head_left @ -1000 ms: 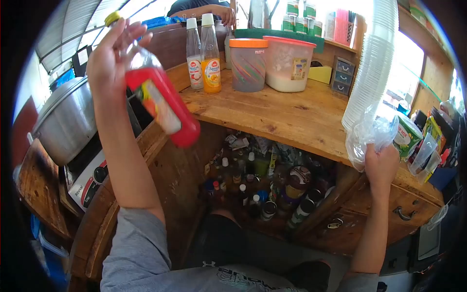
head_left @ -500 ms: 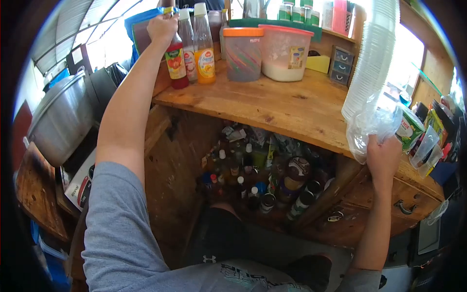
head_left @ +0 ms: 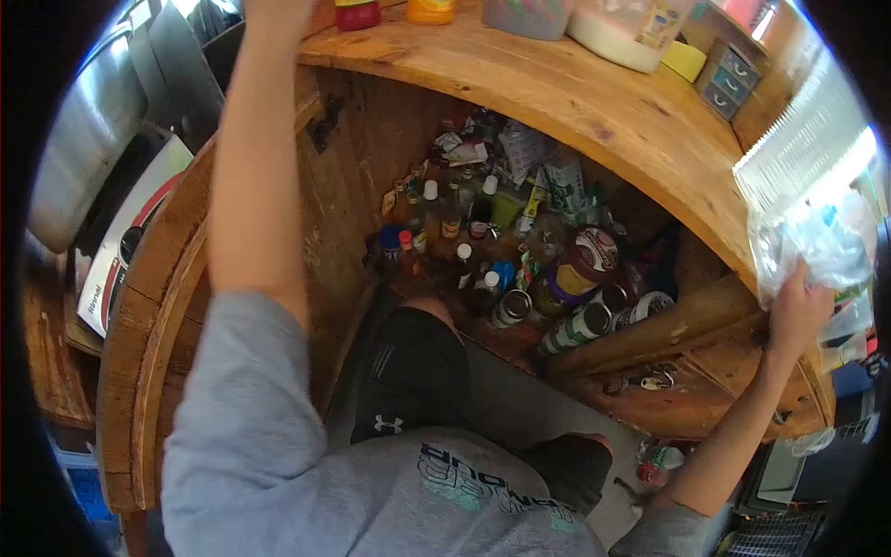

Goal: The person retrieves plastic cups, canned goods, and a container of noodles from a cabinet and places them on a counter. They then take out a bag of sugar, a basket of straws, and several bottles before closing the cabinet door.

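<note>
My right hand (head_left: 800, 311) is closed on the gathered end of a clear plastic sleeve (head_left: 775, 265). A long stack of clear plastic cups (head_left: 798, 130) leans up from the sleeve, beside the right end of the wooden counter (head_left: 557, 65). My left arm reaches to the top edge, where only the base of my left hand (head_left: 278, 9) shows; its fingers are cut off. Nearest to it are the bottoms of a red bottle (head_left: 358, 15) and an orange bottle (head_left: 431, 10) on the counter.
Below the counter, an open cupboard holds several bottles, jars (head_left: 512, 308) and packets. Its wooden door (head_left: 153, 353) stands open at left, near a stove (head_left: 130, 237). A tub of white powder (head_left: 622, 37) and small drawers (head_left: 730, 79) sit on the counter. Keys (head_left: 654, 379) hang at the drawer.
The view has tilted down, showing more of the cupboard and my lap. My left hand has moved mostly out at the top. My right hand still grips the sleeve, now farther right in view.
</note>
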Demonstrator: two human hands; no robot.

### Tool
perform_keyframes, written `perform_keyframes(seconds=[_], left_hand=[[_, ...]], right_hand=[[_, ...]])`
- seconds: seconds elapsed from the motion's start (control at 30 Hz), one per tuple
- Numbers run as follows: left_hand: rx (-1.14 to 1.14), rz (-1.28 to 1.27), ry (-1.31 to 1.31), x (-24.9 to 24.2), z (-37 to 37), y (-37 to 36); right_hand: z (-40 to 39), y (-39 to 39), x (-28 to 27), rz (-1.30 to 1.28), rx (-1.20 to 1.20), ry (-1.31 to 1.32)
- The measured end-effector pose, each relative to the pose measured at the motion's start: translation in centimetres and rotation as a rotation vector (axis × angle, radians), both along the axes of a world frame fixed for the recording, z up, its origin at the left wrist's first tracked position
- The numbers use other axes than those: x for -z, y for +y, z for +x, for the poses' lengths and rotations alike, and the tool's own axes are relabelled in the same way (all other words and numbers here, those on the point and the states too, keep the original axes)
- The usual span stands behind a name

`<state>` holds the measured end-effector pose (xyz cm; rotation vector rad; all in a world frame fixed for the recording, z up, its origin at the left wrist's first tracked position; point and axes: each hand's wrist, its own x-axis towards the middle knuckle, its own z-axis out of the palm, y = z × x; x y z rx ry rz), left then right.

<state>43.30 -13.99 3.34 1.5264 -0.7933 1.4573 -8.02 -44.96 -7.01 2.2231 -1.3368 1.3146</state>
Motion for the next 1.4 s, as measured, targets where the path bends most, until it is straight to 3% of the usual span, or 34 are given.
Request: perform_keyframes(seconds=[0.03, 0.1, 0.13, 0.17, 0.2, 0.23, 0.3, 0.37, 0.47, 0.53, 0.6, 0.63, 0.7, 0.8, 0.83, 0.9, 0.93, 1.03, 1.13, 1.17, 1.27, 1.33, 1.37, 1.4], left_hand=[[-0.274, 0.144, -0.020, 4.2, -3.5, 3.1], [0.347, -0.332, -0.241, 13.7, -9.0, 0.7], [0.491, -0.329, -0.184, 18.7, -10.8, 0.5], [0.467, -0.278, -0.021, 25.0, -10.3, 0.6], [0.318, -0.157, 0.355, 30.7, -10.5, 0.1], [0.428, -0.159, 0.790, 36.7, -8.7, -1.7], [0.329, 0.088, 1.112, 45.9, -5.7, -4.2], [0.257, 0.157, 1.101, 47.4, -4.3, -5.0], [0.078, 0.182, 0.993, 47.6, -2.6, -7.9], [-0.030, 0.134, 0.898, 46.4, -1.8, -9.4], [-0.053, 0.284, 0.836, 45.3, -1.3, -10.5], [-0.044, 0.288, 0.831, 45.4, -1.0, -11.6], [0.290, 0.642, 0.738, 45.6, -0.9, -14.5], [0.423, 0.819, 0.830, 43.4, -3.6, -19.1], [0.440, 0.824, 0.818, 44.7, -2.8, -20.8], [0.362, 0.738, 1.138, 51.2, 0.4, -26.1], [0.349, 0.620, 0.892, 55.1, 1.4, -27.3], [0.292, 0.613, 1.003, 58.9, 2.8, -29.6], [0.219, 0.588, 1.036, 70.3, 6.3, -34.4], [0.240, 0.584, 1.029, 70.6, 6.1, -34.4], [0.390, 0.667, 0.820, 72.2, 6.0, -33.3], [0.868, 0.430, 1.084, 75.8, 6.8, -34.4], [0.861, 0.439, 1.078, 71.5, 4.4, -32.6], [0.720, 0.717, 0.862, 66.2, 1.9, -30.7]], right_hand=[[0.0, -0.1, 0.1, -0.001, -0.010, 0.006], [-0.5, -0.9, 0.4, -0.107, -0.160, -0.071], [-0.5, -1.2, 0.7, -0.152, -0.160, -0.091], [-1.2, -1.9, 0.9, -0.158, -0.155, -0.084], [-2.3, -2.9, 1.0, -0.142, -0.089, -0.028], [-3.0, -3.4, 1.0, -0.123, -0.021, 0.033], [-2.6, -2.8, 0.9, -0.089, -0.046, -0.014], [-2.6, -2.8, 0.9, -0.062, -0.073, -0.078], [-3.4, -3.1, 1.1, -0.225, -0.050, 0.075], [-2.4, -2.1, 1.2, -0.206, -0.159, -0.088], [-2.9, -2.3, 1.6, -0.200, -0.091, -0.101], [-3.1, -2.4, 1.7, -0.194, -0.032, -0.116], [-3.5, -2.3, 1.6, -0.105, -0.069, -0.183], [-3.7, -2.1, 2.0, -0.047, -0.099, -0.248], [-3.6, -1.9, 2.2, -0.075, -0.093, -0.246], [-3.1, -1.3, 2.1, -0.138, -0.080, -0.204], [-2.8, -1.0, 2.0, -0.186, -0.084, -0.154], [-2.8, -0.8, 2.2, -0.122, -0.196, -0.279], [-3.8, -1.3, 2.5, -0.031, -0.189, -0.335], [-3.5, -1.0, 2.6, 0.024, -0.236, -0.434], [-3.1, -0.6, 2.4, -0.010, -0.209, -0.400], [-2.3, 0.0, 2.3, -0.047, -0.186, -0.363], [-2.3, -0.1, 2.3, -0.041, -0.185, -0.373], [-2.3, -0.2, 2.3, -0.068, -0.182, -0.297]])
